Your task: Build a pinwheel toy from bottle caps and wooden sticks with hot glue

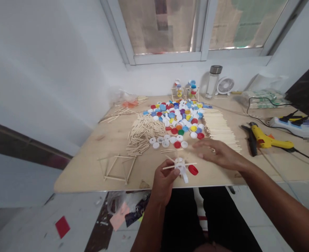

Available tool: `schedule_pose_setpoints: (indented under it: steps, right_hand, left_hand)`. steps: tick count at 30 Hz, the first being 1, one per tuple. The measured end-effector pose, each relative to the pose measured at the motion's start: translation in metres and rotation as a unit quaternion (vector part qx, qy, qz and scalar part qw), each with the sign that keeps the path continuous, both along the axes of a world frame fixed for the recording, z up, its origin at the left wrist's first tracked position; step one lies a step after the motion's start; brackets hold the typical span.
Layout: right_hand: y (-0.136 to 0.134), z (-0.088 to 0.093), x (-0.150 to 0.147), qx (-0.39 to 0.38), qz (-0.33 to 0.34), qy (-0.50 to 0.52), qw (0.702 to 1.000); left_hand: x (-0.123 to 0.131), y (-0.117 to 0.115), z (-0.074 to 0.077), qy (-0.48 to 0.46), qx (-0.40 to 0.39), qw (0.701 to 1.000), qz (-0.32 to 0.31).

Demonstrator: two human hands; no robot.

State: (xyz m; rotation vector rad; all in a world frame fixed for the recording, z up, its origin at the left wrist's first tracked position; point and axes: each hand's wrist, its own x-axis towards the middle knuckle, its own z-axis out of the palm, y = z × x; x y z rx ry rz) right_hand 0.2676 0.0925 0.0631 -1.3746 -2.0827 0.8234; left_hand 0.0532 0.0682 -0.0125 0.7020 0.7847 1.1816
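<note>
Cap-and-stick piece is being pinched by L hand; R hand, fingers spread, is being held at its 2–3 o'clock.

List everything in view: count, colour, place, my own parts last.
Table: one, tan, foreground
Window: one, pale, behind table
Caps: many, mixed colours, central
Short sticks: many, tan, left of caps
Long sticks: many, tan, right of caps
Stick frame: one, tan, front left
Cap models: two, mixed colours, back
Bottle: one, clear, back right
Fan: one, white, beside bottle
Packaging: uncounted, clear, back right
Glue gun: one, yellow, right side
Tool: one, black, beside glue gun
Power strip: one, white, far right
Sheet: one, red, lower left
Cap piece: one, white and tan, front centre
Front cap: one, red, beside cap piece
Legs: two, black, below table
Left hand: one, bare, holding cap piece
Right hand: one, bare, open, over table
</note>
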Motion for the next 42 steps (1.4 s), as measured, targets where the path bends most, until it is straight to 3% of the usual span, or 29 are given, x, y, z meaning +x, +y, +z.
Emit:
schedule_pose_setpoints:
  steps: [3, 7, 16, 29, 42]
  right_hand:
    - [0.026, -0.006, 0.002, 0.043, -0.067, -0.095, 0.992]
    - [0.061, -0.016, -0.015, 0.116, -0.055, -0.277, 0.952]
    - [0.106, -0.024, -0.046, 0.130, -0.009, -0.373, 0.919]
    - [0.106, -0.031, -0.044, 0.152, 0.016, -0.447, 0.881]
    - [0.097, -0.027, -0.037, 0.165, -0.016, -0.443, 0.881]
  left_hand:
    - [-0.002, 0.002, -0.004, -0.034, 0.003, 0.999, 0.018]
    - [-0.003, 0.003, -0.008, -0.065, 0.011, 0.998, 0.022]
    - [-0.003, 0.001, -0.006, -0.068, -0.005, 0.997, 0.027]
    - [-0.002, 0.002, -0.005, -0.037, 0.008, 0.999, 0.026]
    - [-0.001, 0.003, -0.006, -0.031, 0.016, 0.999, 0.035]
